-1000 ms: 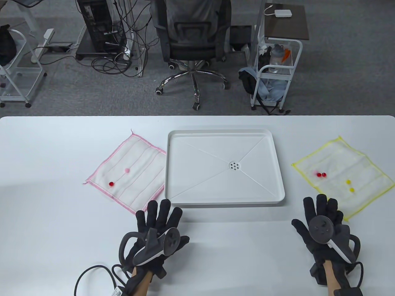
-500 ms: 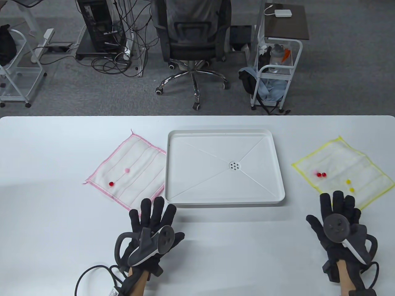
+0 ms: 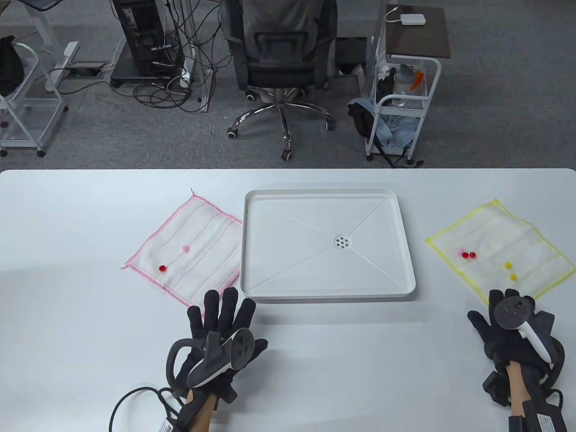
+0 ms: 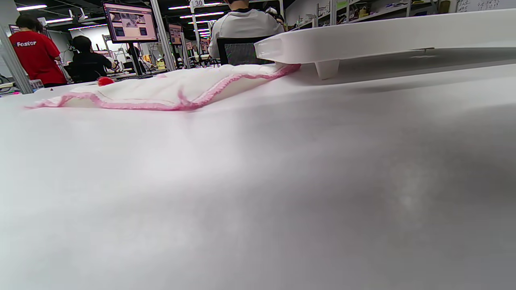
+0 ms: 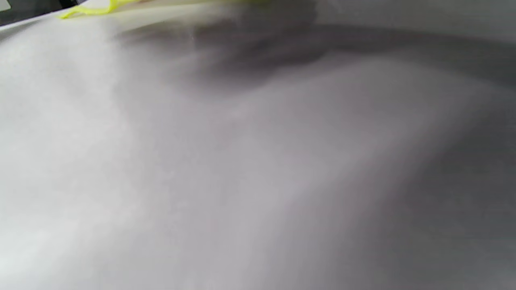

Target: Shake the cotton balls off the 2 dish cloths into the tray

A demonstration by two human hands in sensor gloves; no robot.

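A white dish cloth with pink trim (image 3: 193, 252) lies left of the white tray (image 3: 324, 294), with a red ball (image 3: 162, 268) and a pink ball (image 3: 185, 248) on it. My left hand (image 3: 222, 306) lies flat with fingers spread, its fingertips at this cloth's near corner. The left wrist view shows the pink-trimmed cloth (image 4: 161, 88), the red ball (image 4: 105, 81) and the tray's edge (image 4: 383, 36). A yellow-trimmed cloth (image 3: 504, 243) right of the tray holds red balls (image 3: 468, 255) and yellow balls (image 3: 508, 265). My right hand (image 3: 504, 306) covers its near corner, fingers mostly hidden by the tracker. The yellow trim (image 5: 92, 10) appears blurred.
The tray has a drain hole (image 3: 343, 242) at its centre. Beyond the table's far edge stand an office chair (image 3: 281, 58) and a white cart (image 3: 400, 103). A cable (image 3: 135, 396) loops on the table by my left wrist. People sit in the background (image 4: 36, 52).
My right hand has moved right and slightly back onto the yellow-trimmed cloth's near corner, and looks foreshortened. My left hand shifted a little left to the pink-trimmed cloth's corner, then stayed.
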